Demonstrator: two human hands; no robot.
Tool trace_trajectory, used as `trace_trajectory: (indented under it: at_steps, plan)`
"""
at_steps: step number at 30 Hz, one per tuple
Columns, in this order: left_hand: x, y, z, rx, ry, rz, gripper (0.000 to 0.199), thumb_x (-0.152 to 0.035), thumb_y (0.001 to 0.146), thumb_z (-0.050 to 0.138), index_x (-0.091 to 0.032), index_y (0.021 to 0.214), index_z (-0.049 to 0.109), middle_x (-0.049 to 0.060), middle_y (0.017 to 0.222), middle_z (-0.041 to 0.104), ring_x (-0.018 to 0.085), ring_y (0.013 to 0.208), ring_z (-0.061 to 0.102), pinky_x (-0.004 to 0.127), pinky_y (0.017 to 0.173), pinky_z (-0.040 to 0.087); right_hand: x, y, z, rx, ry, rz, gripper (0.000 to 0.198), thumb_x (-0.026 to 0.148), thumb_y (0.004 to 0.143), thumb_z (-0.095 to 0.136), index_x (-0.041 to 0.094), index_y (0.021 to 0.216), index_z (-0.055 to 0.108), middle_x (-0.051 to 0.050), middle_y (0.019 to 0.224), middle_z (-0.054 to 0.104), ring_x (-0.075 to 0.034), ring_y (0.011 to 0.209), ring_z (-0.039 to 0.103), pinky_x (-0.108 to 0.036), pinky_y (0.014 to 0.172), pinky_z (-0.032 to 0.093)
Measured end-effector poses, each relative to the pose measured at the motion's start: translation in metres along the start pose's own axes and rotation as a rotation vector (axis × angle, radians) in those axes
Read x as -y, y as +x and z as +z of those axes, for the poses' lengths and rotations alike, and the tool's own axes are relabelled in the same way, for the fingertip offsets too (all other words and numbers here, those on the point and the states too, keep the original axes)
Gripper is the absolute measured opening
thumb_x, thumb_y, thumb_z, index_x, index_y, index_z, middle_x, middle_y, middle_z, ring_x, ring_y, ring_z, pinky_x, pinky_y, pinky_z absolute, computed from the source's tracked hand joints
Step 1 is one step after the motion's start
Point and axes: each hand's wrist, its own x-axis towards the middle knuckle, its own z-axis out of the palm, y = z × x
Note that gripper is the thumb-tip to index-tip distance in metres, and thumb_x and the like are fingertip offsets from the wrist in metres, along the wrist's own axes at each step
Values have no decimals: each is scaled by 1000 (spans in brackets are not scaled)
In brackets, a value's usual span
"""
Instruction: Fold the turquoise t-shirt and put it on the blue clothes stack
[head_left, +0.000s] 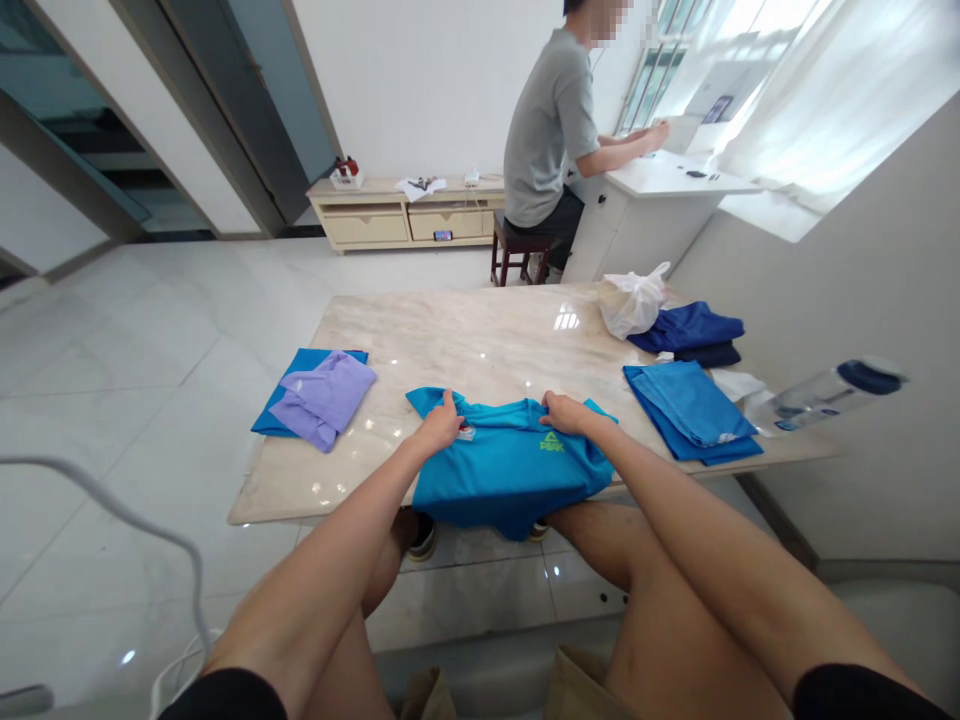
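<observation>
The marble bench (480,330) fills the middle of the view; its near edge is partly hidden by the teal shirt (510,465), whose lower hem hangs over that edge toward the person's knees. The shirt lies front up with a green logo, its upper part bunched, so the collar is hard to make out. The left hand (441,425) has its grip pinched on the shirt's upper left fold beside a small label; the right hand (564,413) has its grip clenched on the fabric just above the logo. Both fingertips are buried in cloth.

At the bench's right lies a folded blue garment (690,410), and behind it a dark blue pile (690,335) with a white plastic bag (631,300) resting against it; what the bag holds cannot be seen. At the left, a lilac garment (324,398) lies on top of another blue one. A clear bottle (825,395) with a dark cap sits at the right edge, blurred.

Beyond, a seated person (551,130) works at a white desk.
</observation>
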Motion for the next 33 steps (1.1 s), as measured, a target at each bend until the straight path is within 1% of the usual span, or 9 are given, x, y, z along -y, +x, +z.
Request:
trace_trajectory:
  at_steps: [3,6,10,13,16,21,26,30,33]
  plan:
    - [4,-3,-6,104,-131,-98,63,-28,113,53,-6,166,27,21,112,83,23,83,83,27,74,61,11,-1,-3,33,-33,-13,31,34,101,78,19,128,72,-16,130,80,-30,119,77,-34,98,57]
    - [12,-10,-15,146,-163,-127,50,-27,111,56,-8,155,45,19,107,84,21,74,81,25,63,60,21,-2,-9,54,-60,-41,26,34,97,83,18,117,79,-15,123,82,-31,114,78,-33,96,58]
    - [27,-19,-29,194,30,-53,30,-35,105,68,-13,125,72,14,97,85,24,84,83,25,69,60,36,-9,-21,12,-113,-88,23,29,96,82,17,115,81,-20,135,77,-36,124,74,-37,103,57]
    - [37,-24,-42,121,248,6,26,-41,96,77,-19,110,79,13,112,86,29,109,82,28,85,60,50,-16,-30,-87,-148,-108,27,25,101,71,15,125,78,-26,143,71,-40,137,66,-43,112,53]
    - [40,-28,-54,29,351,12,31,-44,95,74,-20,115,80,15,128,83,33,122,77,32,94,58,62,-20,-37,-144,-133,-70,36,28,107,60,15,140,68,-25,137,74,-40,129,70,-45,108,53]
    - [38,-34,-73,-97,393,87,27,-34,90,70,-18,109,80,18,127,80,35,119,74,35,90,56,72,-21,-52,-204,-81,-80,36,27,109,51,16,144,59,-22,131,75,-36,115,73,-40,95,53]
    - [45,-56,-82,-54,221,233,18,-30,89,65,-17,97,73,13,106,78,30,100,73,34,85,52,96,-34,-73,-344,-20,-101,35,26,109,49,14,141,56,-23,128,76,-36,115,72,-38,91,52]
    - [56,-100,-78,0,12,294,42,-49,90,69,-17,117,67,12,120,76,27,105,71,32,86,53,122,-75,-77,-389,-26,-142,35,37,115,47,15,142,55,-22,128,77,-36,113,73,-37,88,50]
    - [68,-141,-78,10,-26,270,67,-58,83,78,-17,134,63,12,126,76,27,105,71,31,84,53,123,-118,-79,-387,-106,-223,40,46,117,49,18,145,56,-19,123,79,-34,110,75,-34,85,48]
